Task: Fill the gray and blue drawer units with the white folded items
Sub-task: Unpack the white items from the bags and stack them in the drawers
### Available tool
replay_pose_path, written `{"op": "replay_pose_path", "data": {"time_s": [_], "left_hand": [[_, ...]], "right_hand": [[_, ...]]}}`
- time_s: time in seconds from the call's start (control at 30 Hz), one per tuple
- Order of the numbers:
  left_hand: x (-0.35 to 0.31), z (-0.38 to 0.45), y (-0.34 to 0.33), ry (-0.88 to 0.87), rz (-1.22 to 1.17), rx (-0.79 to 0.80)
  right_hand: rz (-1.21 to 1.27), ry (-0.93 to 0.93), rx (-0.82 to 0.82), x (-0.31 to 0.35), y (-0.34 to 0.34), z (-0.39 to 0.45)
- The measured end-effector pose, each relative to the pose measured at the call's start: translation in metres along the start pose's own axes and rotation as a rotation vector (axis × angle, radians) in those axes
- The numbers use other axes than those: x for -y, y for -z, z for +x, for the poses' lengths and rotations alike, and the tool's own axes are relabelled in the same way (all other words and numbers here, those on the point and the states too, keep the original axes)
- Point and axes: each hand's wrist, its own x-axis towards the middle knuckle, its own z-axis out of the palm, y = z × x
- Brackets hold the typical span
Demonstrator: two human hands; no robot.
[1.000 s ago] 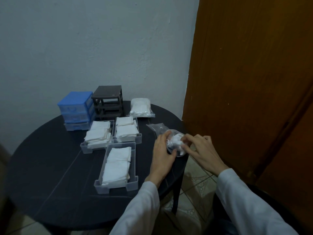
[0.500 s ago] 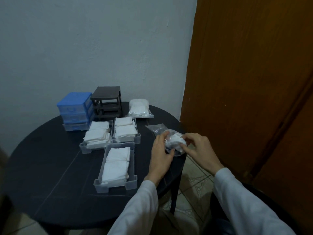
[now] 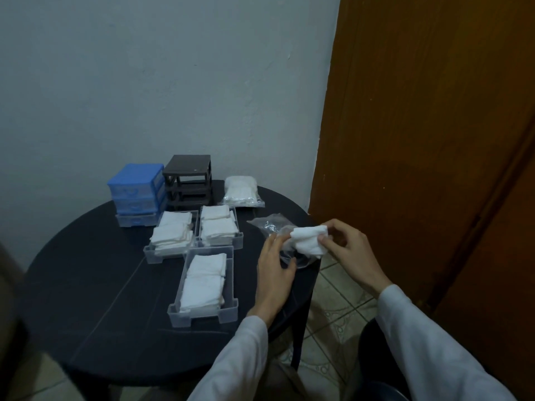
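The right hand pinches a wad of white folded items at its right end, thumb and fingers curled onto the cloth, just above the table's near right edge. The left hand grips the crinkled clear bag beneath it, fingers curled on the plastic. That cloth looks soft and very light, likely to flop or unfold if taken by one corner, so a pinch across the folded stack seems the safer hold. The plastic looks slippery and could cling to the cloth.

On the dark round table lie three clear drawers out of their frame: the nearest drawer, the left drawer and the middle drawer, all already stacked with white pieces. Behind them stand the blue drawer unit, drawers in, and the gray drawer unit, an empty frame. A sealed packet of more white cloth rests just beside the gray frame. The nearest drawer sits between the hands and the units, so any reach back has to pass over or around it.
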Motion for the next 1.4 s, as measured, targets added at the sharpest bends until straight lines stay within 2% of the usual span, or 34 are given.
{"op": "replay_pose_path", "data": {"time_s": [0.13, 0.27, 0.53, 0.77, 0.97, 1.13, 1.23, 1.3, 1.4], "left_hand": [[-0.01, -0.009, 0.016, 0.003, -0.002, -0.064], [-0.017, -0.013, 0.05, -0.002, 0.029, -0.097], [0.022, -0.003, 0.14, 0.146, 0.037, -0.147], [0.059, -0.013, 0.158, 0.286, -0.014, -0.092], [0.062, -0.014, 0.155, 0.356, -0.17, -0.09], [0.063, -0.016, 0.154, 0.369, -0.213, -0.099], [0.063, -0.015, 0.154, 0.362, -0.203, -0.099], [0.062, -0.016, 0.155, 0.364, -0.199, -0.096], [0.062, -0.016, 0.155, 0.372, -0.206, -0.099]], "right_hand": [[0.115, -0.011, -0.027, 0.01, -0.003, 0.003], [0.252, -0.042, 0.012, 0.026, -0.02, 0.009], [0.208, -0.003, 0.191, 0.055, -0.085, 0.019], [0.278, -0.053, 0.307, 0.066, -0.128, 0.031], [0.024, 0.01, 0.329, 0.068, -0.144, 0.032], [-0.293, 0.195, 0.358, 0.068, -0.15, 0.029], [-0.528, 0.279, 0.268, 0.073, -0.151, 0.024], [-0.555, 0.331, 0.204, 0.079, -0.149, 0.019], [-0.446, 0.332, 0.33, 0.09, -0.147, 0.007]]}}
